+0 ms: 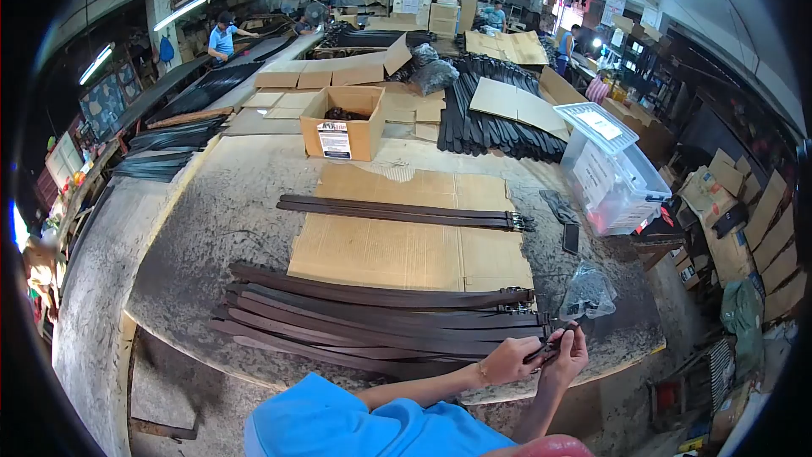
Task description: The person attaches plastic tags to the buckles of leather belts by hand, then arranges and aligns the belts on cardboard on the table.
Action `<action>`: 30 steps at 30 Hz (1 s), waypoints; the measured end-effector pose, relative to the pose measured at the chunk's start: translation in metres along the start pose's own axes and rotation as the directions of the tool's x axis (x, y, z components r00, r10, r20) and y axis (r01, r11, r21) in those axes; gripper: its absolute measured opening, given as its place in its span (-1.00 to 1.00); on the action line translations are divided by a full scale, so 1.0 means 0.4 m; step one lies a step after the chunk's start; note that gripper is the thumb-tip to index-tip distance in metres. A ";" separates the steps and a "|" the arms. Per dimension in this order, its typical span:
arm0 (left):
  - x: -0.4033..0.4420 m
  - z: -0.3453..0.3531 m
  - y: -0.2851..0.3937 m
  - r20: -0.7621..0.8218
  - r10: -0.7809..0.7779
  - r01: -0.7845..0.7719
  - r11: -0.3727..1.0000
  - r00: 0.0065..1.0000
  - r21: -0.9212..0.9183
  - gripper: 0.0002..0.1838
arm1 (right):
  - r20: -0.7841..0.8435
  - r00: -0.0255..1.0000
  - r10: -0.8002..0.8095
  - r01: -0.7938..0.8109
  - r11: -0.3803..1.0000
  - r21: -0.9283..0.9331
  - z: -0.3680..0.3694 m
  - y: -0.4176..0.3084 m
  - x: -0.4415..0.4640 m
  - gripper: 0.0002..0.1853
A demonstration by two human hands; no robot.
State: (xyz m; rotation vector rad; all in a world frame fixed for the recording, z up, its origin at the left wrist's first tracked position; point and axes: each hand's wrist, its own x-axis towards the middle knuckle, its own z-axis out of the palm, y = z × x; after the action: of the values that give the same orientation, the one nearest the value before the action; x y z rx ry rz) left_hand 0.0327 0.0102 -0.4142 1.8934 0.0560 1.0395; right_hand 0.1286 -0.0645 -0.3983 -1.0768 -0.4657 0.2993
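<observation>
Near the table's front right corner, my left hand (509, 360) and my right hand (568, 357) are close together, fingers closed on the buckle end of a dark belt (545, 350). Fingers partly hide that end, so its fine details do not show. To the left lies a spread pile of dark brown leather belts (364, 322), their buckles toward the right. Beyond it, a few more belts (397, 211) lie side by side across a flattened cardboard sheet (381, 254). A clear plastic bag (589, 290) with small contents sits just past my hands.
A dark phone-like object (571, 239) lies right of the cardboard. Behind stand an open carton (372, 131) and a clear plastic bin (611, 182) with its lid tilted. Piles of black straps (482, 123) cover the far table. Other people (222, 41) are in the background.
</observation>
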 end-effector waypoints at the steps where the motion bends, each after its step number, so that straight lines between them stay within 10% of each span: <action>1: 0.001 -0.007 0.012 -0.001 0.003 -0.003 1.000 1.000 -0.010 -0.78 | 0.003 1.000 -0.001 0.001 1.000 -0.007 0.004 -0.012 -0.009 -0.72; 15: -0.035 -0.061 -0.011 -0.177 -0.138 0.133 0.990 0.975 -0.039 -0.78 | 0.076 0.995 -0.057 0.061 0.997 -0.052 0.129 0.022 -0.041 -0.76; 30: -0.043 -0.087 -0.029 0.162 -0.473 0.495 0.856 0.866 -0.148 -0.72 | -0.025 0.999 0.034 -0.037 0.991 -0.131 0.115 0.080 -0.071 -0.89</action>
State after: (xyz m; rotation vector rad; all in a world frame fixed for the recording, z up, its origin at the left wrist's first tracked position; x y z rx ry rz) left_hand 0.0025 0.0337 -0.4271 1.6460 0.3407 0.5605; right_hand 0.0808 -0.0276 -0.4149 -1.2168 -0.4509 0.2910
